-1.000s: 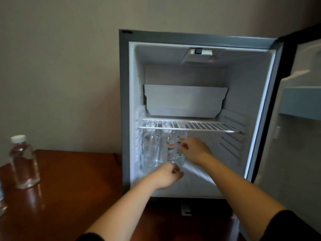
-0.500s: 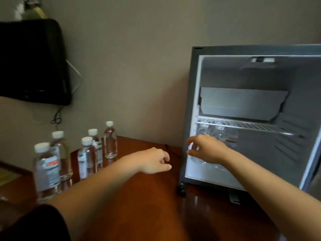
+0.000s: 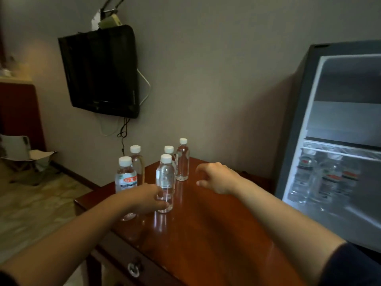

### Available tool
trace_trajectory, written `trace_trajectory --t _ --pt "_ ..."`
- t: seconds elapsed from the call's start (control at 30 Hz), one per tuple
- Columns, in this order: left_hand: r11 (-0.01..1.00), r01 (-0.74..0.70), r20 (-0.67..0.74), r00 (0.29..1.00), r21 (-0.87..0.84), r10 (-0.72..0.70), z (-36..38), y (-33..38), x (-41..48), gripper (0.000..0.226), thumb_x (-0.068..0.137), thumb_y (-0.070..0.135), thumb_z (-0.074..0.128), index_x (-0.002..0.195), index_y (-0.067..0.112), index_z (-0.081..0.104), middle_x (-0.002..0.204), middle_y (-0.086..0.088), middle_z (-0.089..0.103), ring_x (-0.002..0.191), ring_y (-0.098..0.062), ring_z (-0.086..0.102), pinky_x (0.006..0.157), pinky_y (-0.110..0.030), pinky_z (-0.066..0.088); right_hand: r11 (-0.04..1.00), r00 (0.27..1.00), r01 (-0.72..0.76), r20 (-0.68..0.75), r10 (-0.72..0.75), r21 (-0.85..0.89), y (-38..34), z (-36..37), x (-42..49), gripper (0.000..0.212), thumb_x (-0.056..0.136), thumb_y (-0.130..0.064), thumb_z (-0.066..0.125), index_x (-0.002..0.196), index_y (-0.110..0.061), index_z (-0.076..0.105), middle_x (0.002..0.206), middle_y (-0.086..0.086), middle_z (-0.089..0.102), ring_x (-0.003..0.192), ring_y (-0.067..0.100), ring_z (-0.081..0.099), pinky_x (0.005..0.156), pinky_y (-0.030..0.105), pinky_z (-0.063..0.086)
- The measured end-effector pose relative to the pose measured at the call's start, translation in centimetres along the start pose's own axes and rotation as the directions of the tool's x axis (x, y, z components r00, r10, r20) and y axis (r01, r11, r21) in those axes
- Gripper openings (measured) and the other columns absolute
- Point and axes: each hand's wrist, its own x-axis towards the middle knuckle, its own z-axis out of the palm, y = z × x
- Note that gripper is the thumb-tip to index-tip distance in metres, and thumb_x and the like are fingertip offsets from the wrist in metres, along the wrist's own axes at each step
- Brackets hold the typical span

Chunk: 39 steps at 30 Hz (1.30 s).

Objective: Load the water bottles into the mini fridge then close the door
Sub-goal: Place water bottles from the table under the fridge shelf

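Observation:
Several clear water bottles with white caps stand in a cluster on the brown table. My left hand curls round the base of the nearest bottle. A labelled bottle stands just left of it, partly behind my hand. The farthest bottle stands a little left of my right hand, which hovers over the table with loosely curled fingers and holds nothing. The mini fridge stands open at the right, and under its wire shelf stand bottles with red labels.
A black TV hangs on the wall above the bottles, with cables dangling below it. A table drawer with a round knob faces me. A folding chair stands on the floor at far left.
The view has swung left from the fridge to the table. My left hand came out of the fridge and closed round the nearest bottle; my right hand followed, empty.

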Motion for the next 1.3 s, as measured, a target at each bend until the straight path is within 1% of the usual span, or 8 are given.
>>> trace_trajectory --t 0.13,0.23,0.33,0.47,0.57,0.73,0.97,1.3 --pt "0.958 0.122 -0.075 0.986 -0.260 -0.146 1.0 -2.6 1.2 0.067 0.089 0.040 0.057 0.142 0.010 0.029 0.142 -0.009 0.044 0.123 -0.020 0.049 0.094 -0.028 0.042 0.996 0.998 0.060 -0.026 -0.059 0.064 -2.4 1.4 3.7 0.049 0.089 -0.030 0.061 0.132 -0.016 0.044 0.128 0.013 0.057 0.117 0.036 0.054 0.096 0.045 0.046" --pt "0.868 0.051 -0.164 0.975 -0.494 -0.151 2.0 -3.0 2.6 0.086 0.086 0.033 0.063 0.149 0.010 0.009 0.154 -0.009 0.026 0.139 -0.026 0.032 0.106 -0.033 0.035 0.987 0.996 0.082 -0.045 -0.077 0.135 -3.8 2.2 6.0 0.060 0.089 -0.026 0.061 0.142 -0.018 0.033 0.136 0.015 0.048 0.123 0.037 0.050 0.100 0.045 0.043" --pt "0.780 -0.072 -0.263 0.957 -0.622 -0.121 3.1 -2.6 4.2 0.079 0.085 0.020 0.066 0.145 0.013 0.016 0.138 0.003 0.037 0.130 -0.015 0.038 0.087 -0.016 0.039 0.976 0.993 0.103 -0.080 -0.089 0.191 -4.8 2.9 7.6 0.064 0.091 -0.025 0.057 0.146 -0.016 0.026 0.141 0.016 0.041 0.127 0.036 0.045 0.102 0.042 0.041" --pt "0.652 -0.172 -0.331 0.935 -0.738 -0.129 4.6 -2.9 7.4 0.084 0.080 0.016 0.072 0.143 0.019 0.017 0.125 0.005 0.047 0.117 -0.013 0.049 0.087 -0.025 0.047 0.951 0.986 0.129 -0.143 -0.091 0.282 -5.4 4.2 9.1 0.040 0.092 -0.023 0.055 0.129 -0.014 0.044 0.127 0.015 0.053 0.114 0.036 0.053 0.091 0.039 0.045" --pt "0.620 -0.173 -0.360 0.914 -0.765 -0.189 5.4 -2.9 9.0 0.079 0.080 0.016 0.072 0.140 0.018 0.022 0.114 0.009 0.049 0.098 -0.005 0.052 0.071 -0.013 0.044 0.931 0.987 0.099 -0.155 -0.047 0.351 -5.5 4.9 9.8 0.031 0.092 -0.021 0.054 0.122 -0.015 0.046 0.120 0.015 0.059 0.109 0.037 0.055 0.085 0.038 0.044" --pt "0.580 -0.152 -0.352 0.902 -0.800 -0.249 7.5 -3.9 9.8 0.060 0.077 0.028 0.074 0.126 0.030 0.039 0.115 0.006 0.060 0.105 -0.015 0.060 0.090 -0.038 0.052 0.931 0.982 0.127 -0.176 -0.070 0.343 -5.1 4.9 10.1 0.029 0.094 -0.024 0.053 0.120 -0.014 0.046 0.115 0.014 0.061 0.106 0.038 0.055 0.077 0.033 0.034" --pt "0.609 -0.177 -0.396 0.885 -0.773 -0.246 8.1 -3.2 8.2 0.073 0.065 0.050 0.075 0.128 0.027 0.044 0.113 0.011 0.061 0.104 -0.009 0.059 0.087 -0.033 0.051 0.916 0.974 0.172 -0.201 -0.103 0.362 -4.9 4.6 8.1 0.029 0.092 -0.025 0.055 0.119 -0.017 0.048 0.114 0.010 0.063 0.104 0.033 0.059 0.079 0.033 0.038" --pt "0.616 -0.255 -0.455 0.870 -0.746 -0.191 8.6 2.7 4.3 0.037 0.065 0.041 0.080 0.097 0.033 0.063 0.090 0.010 0.072 0.086 -0.007 0.069 0.080 -0.037 0.058 0.873 0.958 0.154 -0.285 -0.018 0.463 -1.8 1.4 0.7 0.041 0.084 -0.033 0.068 0.120 -0.019 0.055 0.104 -0.003 0.066 0.096 0.018 0.062 0.085 0.026 0.045"
